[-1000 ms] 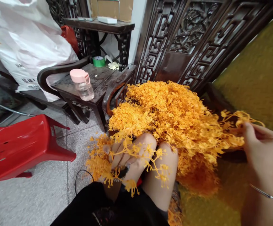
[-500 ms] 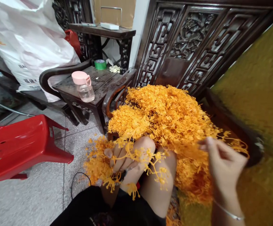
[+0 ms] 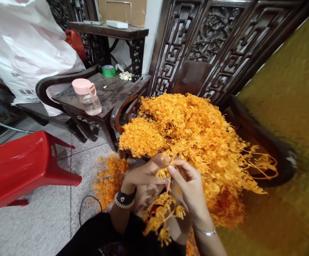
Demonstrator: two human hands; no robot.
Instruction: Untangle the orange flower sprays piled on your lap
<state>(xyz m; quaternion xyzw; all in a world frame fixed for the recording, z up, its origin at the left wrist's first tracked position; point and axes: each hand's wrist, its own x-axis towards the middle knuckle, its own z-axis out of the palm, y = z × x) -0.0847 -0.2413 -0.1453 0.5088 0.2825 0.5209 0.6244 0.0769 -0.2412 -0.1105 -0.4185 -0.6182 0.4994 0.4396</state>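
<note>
**Branching, orange-flowered sprig [image 3: 162, 212] pinched from both sides!**

Far left, a glossy red plastic stool [image 3: 18, 163] stands below a bulky white sack [image 3: 37, 46]. Next, the dark wooden table [image 3: 109, 92] carries a clear, pink-lidded bottle [image 3: 87, 97] and a green tape roll [image 3: 108, 71]. Orange clusters [image 3: 110, 176] lie on the speckled floor [image 3: 48, 220]. And here's the left hand [image 3: 144, 175], fingers closed on the sprig over the lap; right beside it, the right hand [image 3: 190, 181] has thumb and fingers pinched on the stem. Behind, a big, frilly orange heap [image 3: 191, 128] spreads rightward!
</note>
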